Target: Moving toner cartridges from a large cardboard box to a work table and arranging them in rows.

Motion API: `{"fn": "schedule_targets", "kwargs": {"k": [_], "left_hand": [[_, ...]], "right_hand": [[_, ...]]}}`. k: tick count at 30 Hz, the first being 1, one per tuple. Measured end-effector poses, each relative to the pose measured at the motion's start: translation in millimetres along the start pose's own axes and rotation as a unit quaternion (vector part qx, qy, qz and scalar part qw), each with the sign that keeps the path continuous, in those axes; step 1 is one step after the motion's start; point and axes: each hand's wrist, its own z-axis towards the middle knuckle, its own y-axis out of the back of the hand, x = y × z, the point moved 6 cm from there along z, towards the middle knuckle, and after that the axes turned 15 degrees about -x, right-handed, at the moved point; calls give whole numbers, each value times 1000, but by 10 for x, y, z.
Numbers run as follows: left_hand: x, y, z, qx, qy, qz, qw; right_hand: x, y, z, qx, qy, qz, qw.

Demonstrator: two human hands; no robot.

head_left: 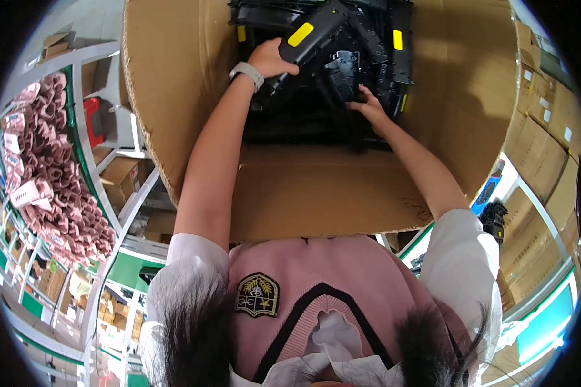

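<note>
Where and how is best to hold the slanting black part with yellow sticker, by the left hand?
Probably take the black part by its near end, from the left, like the left hand: it is long and slants toward that hand, while other parts crowd its far end.

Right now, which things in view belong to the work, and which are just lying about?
In use:
black parts, with the left hand and right hand at them
open carton around them

Seemingly just lying about:
pink pieces, heaped at left
stacked boxes, at right
</note>
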Motion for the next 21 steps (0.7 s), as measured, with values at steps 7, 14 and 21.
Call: {"fn": "schedule_targets", "kwargs": {"k": [7, 14, 21], "left_hand": [[192, 147, -135, -56, 58, 42, 996], [335, 116, -448, -98, 110, -7, 989], [14, 509, -294, -99, 56, 65, 991]], "right_hand": [[-110, -261, 250, 154, 124, -303, 932], [597, -398, -462, 199, 264, -458, 825], [1131, 455, 40, 235, 277, -490, 792]]}}
